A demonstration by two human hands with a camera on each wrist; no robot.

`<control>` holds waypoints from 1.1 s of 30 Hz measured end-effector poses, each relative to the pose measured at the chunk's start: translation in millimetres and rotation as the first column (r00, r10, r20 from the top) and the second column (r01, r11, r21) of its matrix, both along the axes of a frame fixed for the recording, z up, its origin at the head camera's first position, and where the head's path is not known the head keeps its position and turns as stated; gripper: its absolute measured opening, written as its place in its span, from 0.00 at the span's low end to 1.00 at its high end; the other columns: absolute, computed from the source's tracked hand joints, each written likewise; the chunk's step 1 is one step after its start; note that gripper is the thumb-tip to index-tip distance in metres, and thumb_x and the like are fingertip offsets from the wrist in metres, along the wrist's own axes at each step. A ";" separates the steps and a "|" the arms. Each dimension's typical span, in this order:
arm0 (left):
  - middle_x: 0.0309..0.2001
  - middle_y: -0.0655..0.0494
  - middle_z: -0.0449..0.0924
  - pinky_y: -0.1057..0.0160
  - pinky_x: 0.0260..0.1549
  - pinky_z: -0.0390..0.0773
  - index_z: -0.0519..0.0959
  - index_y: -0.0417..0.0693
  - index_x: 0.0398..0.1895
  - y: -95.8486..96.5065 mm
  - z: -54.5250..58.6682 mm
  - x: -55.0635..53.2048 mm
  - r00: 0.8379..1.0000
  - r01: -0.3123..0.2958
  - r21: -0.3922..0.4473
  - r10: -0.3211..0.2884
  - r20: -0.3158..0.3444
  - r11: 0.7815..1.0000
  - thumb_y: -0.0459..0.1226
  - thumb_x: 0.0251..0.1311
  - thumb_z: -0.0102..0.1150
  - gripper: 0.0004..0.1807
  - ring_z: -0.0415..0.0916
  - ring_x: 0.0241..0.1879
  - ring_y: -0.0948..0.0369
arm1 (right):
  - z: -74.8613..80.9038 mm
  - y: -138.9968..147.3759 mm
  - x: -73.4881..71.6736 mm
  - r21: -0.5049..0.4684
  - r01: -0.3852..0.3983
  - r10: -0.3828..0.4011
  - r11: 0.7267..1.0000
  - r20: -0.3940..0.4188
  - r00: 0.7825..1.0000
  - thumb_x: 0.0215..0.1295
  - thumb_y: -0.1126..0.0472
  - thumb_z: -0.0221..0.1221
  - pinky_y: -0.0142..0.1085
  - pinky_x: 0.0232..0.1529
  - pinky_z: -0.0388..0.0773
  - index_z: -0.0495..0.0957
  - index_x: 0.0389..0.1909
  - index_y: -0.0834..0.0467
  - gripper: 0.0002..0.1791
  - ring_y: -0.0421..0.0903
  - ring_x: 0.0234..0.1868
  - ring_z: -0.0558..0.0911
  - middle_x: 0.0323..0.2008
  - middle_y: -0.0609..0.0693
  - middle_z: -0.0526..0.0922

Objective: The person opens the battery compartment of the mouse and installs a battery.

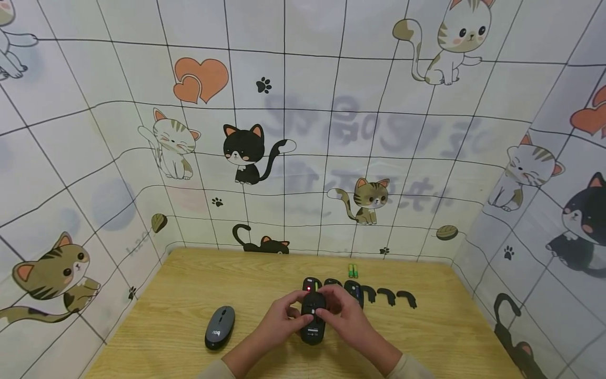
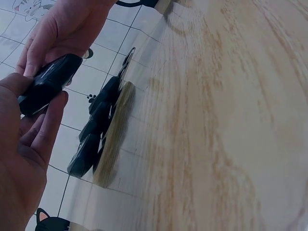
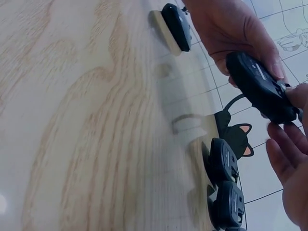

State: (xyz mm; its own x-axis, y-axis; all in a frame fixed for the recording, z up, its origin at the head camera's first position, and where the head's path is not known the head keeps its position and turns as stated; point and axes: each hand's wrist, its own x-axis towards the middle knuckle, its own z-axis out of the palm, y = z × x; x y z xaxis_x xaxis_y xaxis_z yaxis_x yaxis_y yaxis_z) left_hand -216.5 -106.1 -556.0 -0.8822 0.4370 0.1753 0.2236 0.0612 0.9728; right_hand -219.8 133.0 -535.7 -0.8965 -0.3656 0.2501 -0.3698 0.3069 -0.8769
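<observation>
Both hands hold a dark computer mouse (image 1: 312, 332) above the tabletop, its underside with a label facing up. My left hand (image 1: 283, 316) grips it from the left, thumb pressed on the underside. From the right, my right hand (image 1: 349, 316) grips the same mouse, its thumb close to the other thumb. In the right wrist view the mouse (image 3: 255, 84) is tilted between the fingers. The left wrist view shows its dark side (image 2: 50, 86). Fingers hide part of the far end.
Just behind the hands stand several dark mice, one mouse (image 1: 310, 283) showing a red light. To their right lie curved black covers (image 1: 386, 296). Two green batteries (image 1: 353, 271) lie farther back. A grey mouse (image 1: 220, 326) sits at left. Cat-patterned sheeting (image 1: 303, 173) surrounds the wooden table (image 1: 165, 326).
</observation>
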 end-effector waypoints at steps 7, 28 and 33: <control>0.59 0.49 0.80 0.64 0.34 0.89 0.81 0.52 0.70 0.2 -2.2 -0.4 1.000 0.006 -0.037 -0.007 -0.017 0.999 0.35 0.75 0.71 0.23 0.87 0.36 0.62 | 8.0 -1.4 0.4 -0.004 0.159 -0.159 0.987 -0.020 0.987 0.71 0.62 0.76 0.34 0.42 0.81 0.83 0.61 0.50 0.21 0.43 0.40 0.83 0.41 0.43 0.86; 0.57 0.51 0.80 0.67 0.35 0.86 0.81 0.54 0.70 2.2 -5.7 -2.5 0.999 0.005 -0.079 -0.008 -0.037 0.997 0.34 0.75 0.70 0.23 0.87 0.35 0.61 | 11.3 7.1 -7.3 -0.110 0.195 -0.189 0.975 0.065 0.980 0.73 0.67 0.73 0.34 0.37 0.81 0.83 0.60 0.53 0.19 0.45 0.33 0.82 0.35 0.50 0.87; 0.58 0.51 0.79 0.66 0.37 0.86 0.81 0.57 0.70 1.0 -4.2 -2.0 1.000 -0.001 -0.084 -0.001 -0.027 0.996 0.35 0.76 0.70 0.23 0.87 0.37 0.60 | 11.9 19.3 -11.7 -0.106 0.190 -0.183 0.976 0.076 0.980 0.73 0.69 0.72 0.33 0.34 0.79 0.83 0.61 0.56 0.19 0.44 0.29 0.78 0.34 0.52 0.86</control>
